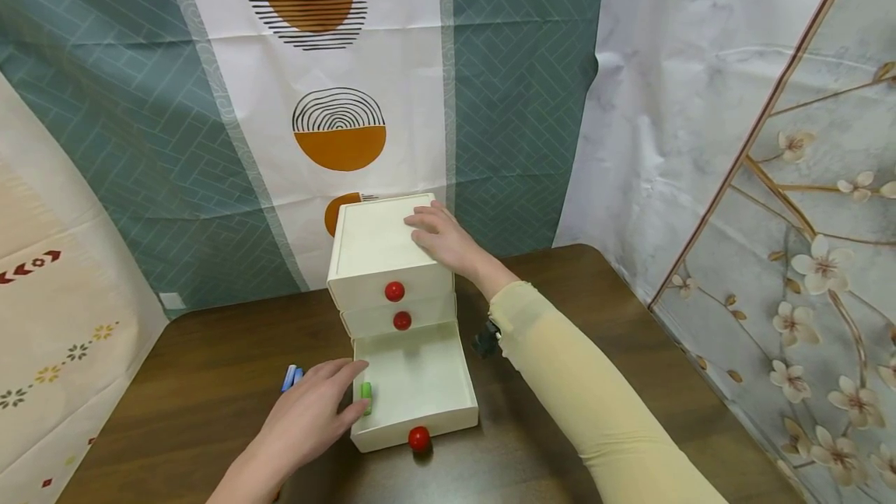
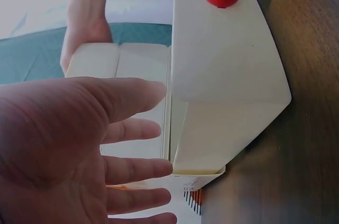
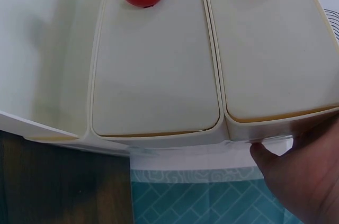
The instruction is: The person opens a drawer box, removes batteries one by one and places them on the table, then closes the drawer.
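Note:
A white cabinet [image 1: 378, 236] with red-knobbed drawers stands on the table. Its bottom drawer [image 1: 423, 379] is pulled out, while the two drawers above are closed. Inside, by the left wall, lies a short green stick [image 1: 366, 397]. My left hand [image 1: 308, 411] hovers at that wall, fingers extended and thumb apart; the left wrist view shows nothing in the hand [image 2: 63, 144]. On the cabinet's top right edge rests my right hand [image 1: 448, 238], its fingers spread over the top. The right wrist view shows its thumb [image 3: 265, 158] against the cabinet's side.
Two small blue sticks [image 1: 290, 378] lie on the brown table [image 1: 210, 379] left of the drawer, partly behind my left hand. A patterned curtain [image 1: 518, 99] hangs behind the cabinet. A dark device [image 1: 486, 339] sits at my right wrist.

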